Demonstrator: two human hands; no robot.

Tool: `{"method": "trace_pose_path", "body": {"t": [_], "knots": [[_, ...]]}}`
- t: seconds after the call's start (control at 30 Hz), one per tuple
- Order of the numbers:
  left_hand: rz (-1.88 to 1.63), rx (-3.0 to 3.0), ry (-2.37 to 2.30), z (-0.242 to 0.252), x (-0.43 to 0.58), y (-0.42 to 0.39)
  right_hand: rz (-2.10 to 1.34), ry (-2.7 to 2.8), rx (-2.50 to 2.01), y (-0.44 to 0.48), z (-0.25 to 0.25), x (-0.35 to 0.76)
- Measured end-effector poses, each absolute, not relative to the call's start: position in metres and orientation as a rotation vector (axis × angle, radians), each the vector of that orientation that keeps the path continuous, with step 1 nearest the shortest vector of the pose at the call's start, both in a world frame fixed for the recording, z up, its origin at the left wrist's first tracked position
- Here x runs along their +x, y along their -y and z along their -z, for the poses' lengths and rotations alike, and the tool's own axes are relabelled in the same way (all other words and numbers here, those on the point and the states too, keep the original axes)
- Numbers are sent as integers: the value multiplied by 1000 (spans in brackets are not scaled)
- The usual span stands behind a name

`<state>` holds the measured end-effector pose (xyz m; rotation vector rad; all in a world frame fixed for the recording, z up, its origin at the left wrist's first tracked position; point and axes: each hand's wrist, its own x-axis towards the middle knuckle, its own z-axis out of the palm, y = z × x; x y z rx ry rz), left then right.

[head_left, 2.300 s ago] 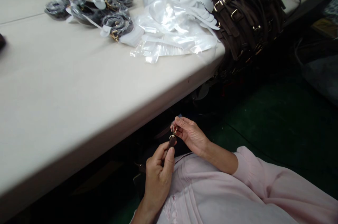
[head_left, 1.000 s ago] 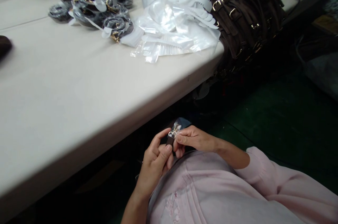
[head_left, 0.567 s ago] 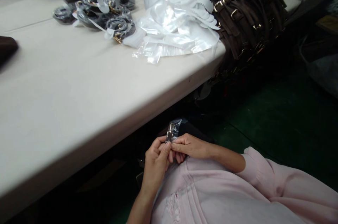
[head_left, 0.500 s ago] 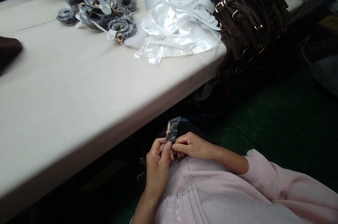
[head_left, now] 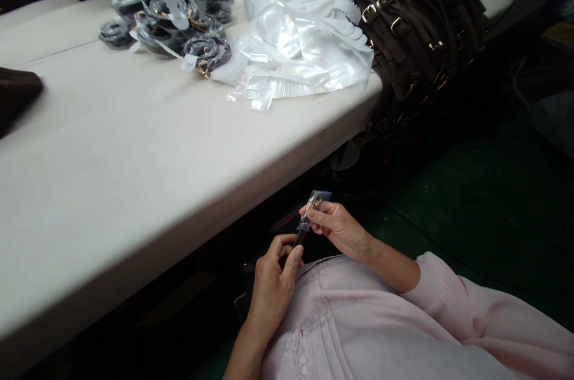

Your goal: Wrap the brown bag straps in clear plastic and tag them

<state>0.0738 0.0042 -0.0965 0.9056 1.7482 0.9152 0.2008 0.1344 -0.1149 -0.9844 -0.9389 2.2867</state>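
A wide pale table point(head_left: 134, 147) fills the left of the scene. A pile of brown straps point(head_left: 421, 27) hangs over its far right end, probably heaped there within arm's reach. A heap of clear bags point(head_left: 296, 51) lies just left of that pile, with bagged coils point(head_left: 174, 15) further left and a dark cloth point(head_left: 18, 93) at the left edge.

The hands work below the near table edge, over a pink top point(head_left: 359, 332), and nothing lies between them. The left hand point(head_left: 273, 284) is closed, pinching the dark strap point(head_left: 299, 238) low down, seemingly to steady it. The right hand point(head_left: 338, 227) grips the small bag point(head_left: 319, 195) from the side with thumb and fingers. The bag sits over the strap's gold clasp point(head_left: 313, 201).
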Motion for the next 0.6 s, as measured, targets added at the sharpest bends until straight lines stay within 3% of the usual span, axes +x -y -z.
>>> {"method": "trace_pose_path", "body": {"t": [0.6], "knots": [[-952,961,-1750,93,64,-7,-2269,1076,-985,-125,111,194]]}}
